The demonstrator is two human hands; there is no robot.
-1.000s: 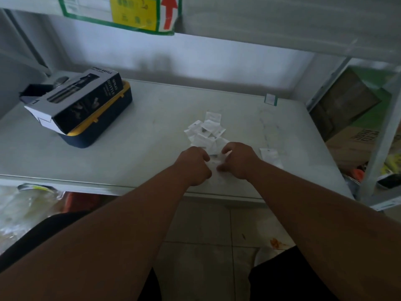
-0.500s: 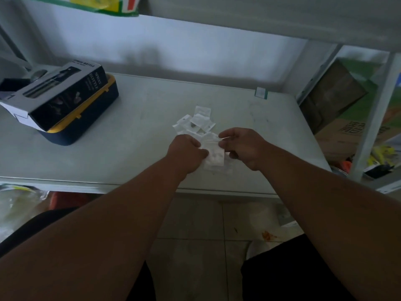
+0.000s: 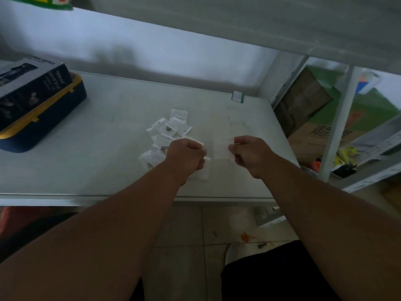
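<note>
Several small clear plastic packets (image 3: 167, 131) lie in a loose pile on the grey shelf board (image 3: 108, 161). My left hand (image 3: 186, 156) is curled and grips one clear packet (image 3: 204, 170) just in front of the pile. My right hand (image 3: 249, 153) is a hand's width to the right, fingers curled, pinching a small thin pin-like item (image 3: 236, 144) between thumb and forefinger. Another clear packet (image 3: 221, 148) lies flat on the board between my two hands.
A dark printed box (image 3: 28, 88) sits on a blue and yellow case (image 3: 50, 124) at the left. A small green-edged tag (image 3: 237, 97) stands at the back right. An upper shelf hangs overhead. Cardboard boxes (image 3: 314, 131) and shelf uprights (image 3: 338, 122) crowd the right.
My hands, close together on one packet before, have pulled apart. The right hand moved right with the small thin item pinched in it. The left keeps its packet.
</note>
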